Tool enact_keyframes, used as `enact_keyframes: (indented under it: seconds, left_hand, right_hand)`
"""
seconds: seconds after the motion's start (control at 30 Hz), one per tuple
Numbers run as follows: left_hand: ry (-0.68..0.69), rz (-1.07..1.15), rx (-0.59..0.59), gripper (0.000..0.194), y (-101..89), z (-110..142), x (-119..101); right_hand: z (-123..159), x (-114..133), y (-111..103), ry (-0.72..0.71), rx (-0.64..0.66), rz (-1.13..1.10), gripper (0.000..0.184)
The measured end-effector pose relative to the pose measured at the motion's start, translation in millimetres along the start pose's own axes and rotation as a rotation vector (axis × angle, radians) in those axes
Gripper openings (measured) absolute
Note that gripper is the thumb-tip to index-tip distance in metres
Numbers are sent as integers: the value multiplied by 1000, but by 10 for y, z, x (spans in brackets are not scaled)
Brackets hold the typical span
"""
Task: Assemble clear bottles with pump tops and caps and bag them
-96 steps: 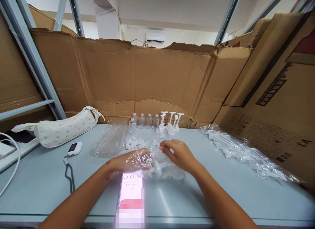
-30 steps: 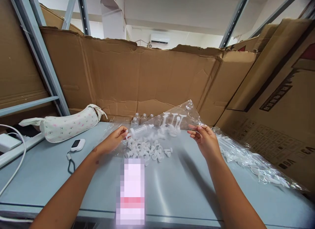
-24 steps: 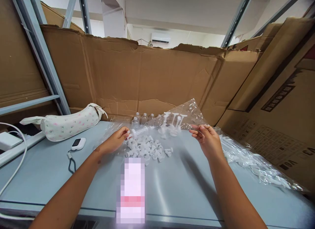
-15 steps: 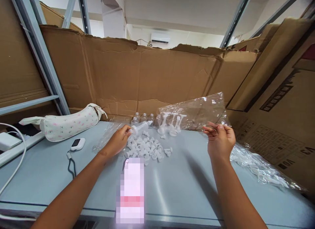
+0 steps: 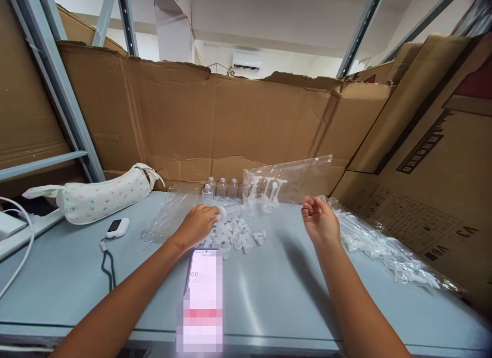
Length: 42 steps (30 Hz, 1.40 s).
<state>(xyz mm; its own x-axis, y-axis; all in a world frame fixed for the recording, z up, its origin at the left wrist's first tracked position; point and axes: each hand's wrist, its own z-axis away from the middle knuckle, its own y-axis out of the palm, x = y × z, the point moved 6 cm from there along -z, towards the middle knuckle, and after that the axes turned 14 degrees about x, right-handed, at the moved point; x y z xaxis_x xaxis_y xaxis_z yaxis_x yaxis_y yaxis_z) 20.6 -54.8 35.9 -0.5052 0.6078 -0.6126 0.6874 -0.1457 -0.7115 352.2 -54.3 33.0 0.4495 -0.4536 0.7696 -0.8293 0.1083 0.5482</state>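
Observation:
My left hand [image 5: 200,223] is closed around the near end of a clear ridged plastic bottle [image 5: 231,210], which lies on its side above a pile of small white plastic caps [image 5: 230,235]. The fingers cover that end of it. My right hand [image 5: 322,222] is raised at the lower right of a clear plastic bag [image 5: 303,178], fingers curled in. Whether they pinch the bag's edge or something small is hidden. Several white stemmed plastic pieces [image 5: 269,191] show through the bag's left part; I cannot tell if they are inside it.
Clear small bottles [image 5: 221,189] stand by the cardboard wall [image 5: 230,122]. A phone [image 5: 203,301] lies near the front edge. At left are a flowered pouch [image 5: 103,196], a white strapped device [image 5: 118,227] and a cable [image 5: 31,245]. A filled clear bag [image 5: 384,250] lies right.
My right hand has moved left and slightly down, and the bag has slackened to the left. My left hand has shifted a little right with the bottle, which points more level.

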Motion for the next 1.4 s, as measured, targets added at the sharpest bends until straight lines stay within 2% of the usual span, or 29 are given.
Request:
enact_keyframes:
  seconds: [0.1, 0.27, 0.4, 0.6, 0.7, 0.83, 1.0, 1.23, 1.3, 1.4]
  left_hand:
    - [13, -71, 41, 14, 59, -1, -15]
    - [34, -10, 64, 17, 96, 34, -57]
    - [33, 27, 14, 27, 80, 72, -145]
    - [-39, 585, -39, 44, 101, 156, -190]
    - [-67, 626, 8, 47, 156, 180, -192]
    - [-93, 530, 91, 45, 224, 184, -190]
    - [-135, 514, 36, 54, 208, 188, -140]
    - [-215, 631, 59, 67, 234, 212, -83]
    - [-200, 686, 21, 68, 194, 223, -90]
    - [-150, 760, -39, 68, 110, 236, -92]
  right_hand:
    - [3, -199, 77, 132, 88, 27, 19]
    - [97, -468, 249, 339, 239, 78, 18]
    - [236, -588, 403, 448, 355, 112, 15]
    - [527, -712, 723, 578, 570, 154, 16]
    - [638, -748, 837, 616, 637, 184, 17]
    - [691, -806, 858, 624, 637, 220, 23]
    - [669, -914, 798, 605, 565, 247, 30]
    - [561, -800, 796, 363, 516, 323, 36]
    - [568, -728, 806, 323, 531, 321, 36]
    - [626, -630, 872, 298, 663, 308, 58]
